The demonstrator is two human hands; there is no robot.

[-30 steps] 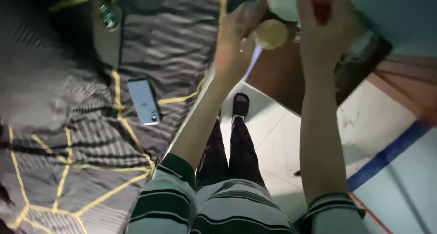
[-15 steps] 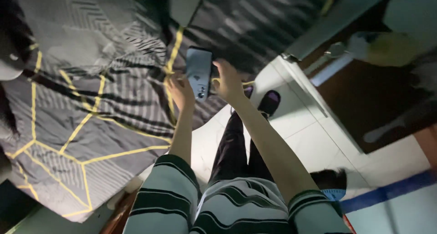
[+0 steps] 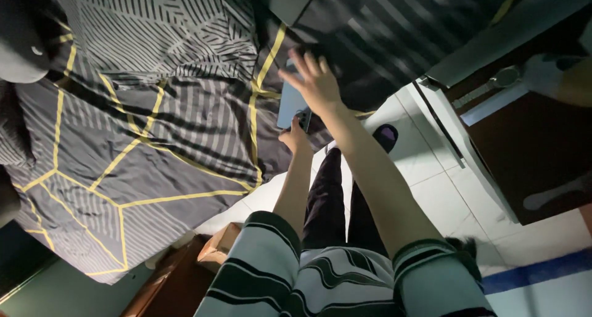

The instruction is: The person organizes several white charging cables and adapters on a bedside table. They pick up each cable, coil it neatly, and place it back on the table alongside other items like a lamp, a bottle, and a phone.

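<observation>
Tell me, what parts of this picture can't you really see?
- Phone, head view: its top end is covered by the right hand.
- Left hand, head view: its fingers tuck under the phone, so the grip is unclear.
- Dark object on the bedspread: cut off by the left edge.

Both arms are reaching forward from striped short sleeves, the right crossing above the left. The right hand (image 3: 316,82) is spreading its fingers (image 3: 306,63) wide, palm down. The left hand (image 3: 295,138) is lying lower, mostly hidden beneath the right wrist.
</observation>
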